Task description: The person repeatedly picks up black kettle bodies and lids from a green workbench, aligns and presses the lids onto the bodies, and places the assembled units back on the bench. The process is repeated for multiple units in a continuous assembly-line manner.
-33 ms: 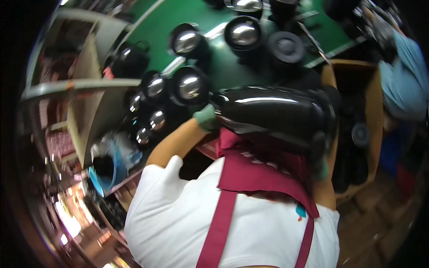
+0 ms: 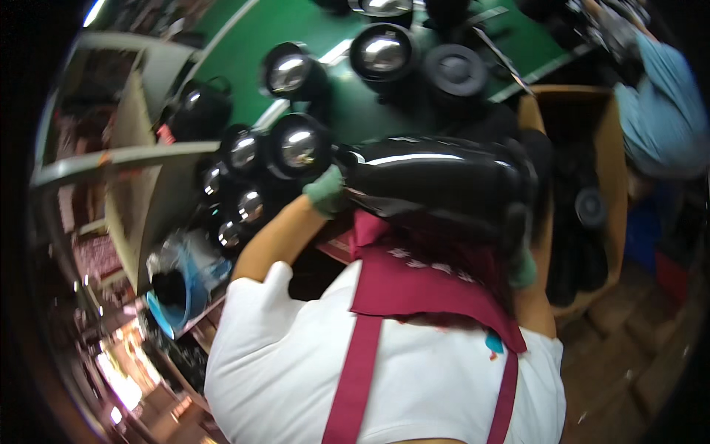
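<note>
A large glossy black flask point(image 2: 436, 177) lies sideways in front of my chest, held between both hands. My left hand point(image 2: 328, 190), in a green glove, grips its narrower left end; the fingertips are hidden behind it. At the wide right end is my right hand point(image 2: 521, 248), in a dark and green glove, closed against the flask and partly lost in shadow. Just beyond my left hand stands a black vessel with a shiny silver domed top point(image 2: 299, 146). The flask's underside is hidden.
Several similar silver-topped black vessels point(image 2: 383, 53) stand on the green table point(image 2: 240, 52). A round grey-black lid point(image 2: 455, 69) is at the far middle. On the right, a cardboard box point(image 2: 529, 118) holds black parts; a co-worker's blue sleeve point(image 2: 662, 111) is beyond. A blue bin point(image 2: 194, 296) sits left.
The whole view has shifted slightly, so the table things and the flask appear a little further left. Both hands keep hold of the flask.
</note>
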A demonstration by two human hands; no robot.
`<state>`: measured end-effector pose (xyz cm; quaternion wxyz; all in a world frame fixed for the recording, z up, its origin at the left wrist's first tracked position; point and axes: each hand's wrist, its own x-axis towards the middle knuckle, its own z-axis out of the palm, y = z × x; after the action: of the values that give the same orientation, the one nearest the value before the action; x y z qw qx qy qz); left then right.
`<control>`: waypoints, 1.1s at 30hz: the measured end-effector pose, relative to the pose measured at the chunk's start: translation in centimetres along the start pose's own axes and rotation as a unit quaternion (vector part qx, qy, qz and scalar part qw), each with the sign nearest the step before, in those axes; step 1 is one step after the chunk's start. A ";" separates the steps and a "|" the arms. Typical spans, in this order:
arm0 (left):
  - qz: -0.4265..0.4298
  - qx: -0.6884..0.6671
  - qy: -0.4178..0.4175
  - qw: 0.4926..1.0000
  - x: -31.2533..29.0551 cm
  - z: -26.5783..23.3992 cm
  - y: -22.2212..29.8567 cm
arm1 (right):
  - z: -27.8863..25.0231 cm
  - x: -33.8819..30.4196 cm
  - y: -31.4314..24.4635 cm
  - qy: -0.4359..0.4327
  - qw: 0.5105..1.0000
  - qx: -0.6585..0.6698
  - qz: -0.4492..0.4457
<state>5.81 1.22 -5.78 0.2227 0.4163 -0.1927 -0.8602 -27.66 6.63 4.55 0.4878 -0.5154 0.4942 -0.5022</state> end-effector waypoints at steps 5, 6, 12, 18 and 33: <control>0.083 0.108 -0.025 0.990 0.8 2.7 2.0 | -2.0 -0.5 2.5 0.019 0.996 0.069 0.061; 0.097 0.124 -0.034 0.987 1.2 3.6 2.2 | -2.0 -0.8 2.3 0.032 0.989 0.112 0.094; 0.110 0.157 -0.082 0.978 1.8 6.0 2.0 | -2.0 -0.1 0.3 0.009 0.998 0.058 -0.013; 0.102 0.162 -0.115 0.975 1.7 7.6 1.2 | -2.4 0.1 0.3 -0.071 0.979 -0.064 -0.182; 0.117 0.165 -0.138 0.969 2.6 9.5 -0.2 | -3.3 0.9 0.6 -0.024 0.970 -0.077 -0.230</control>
<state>-3.30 1.36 -2.03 0.2211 0.2988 -0.4085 -0.8336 -31.02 5.65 4.00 0.3296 -0.6631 0.3876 -0.5490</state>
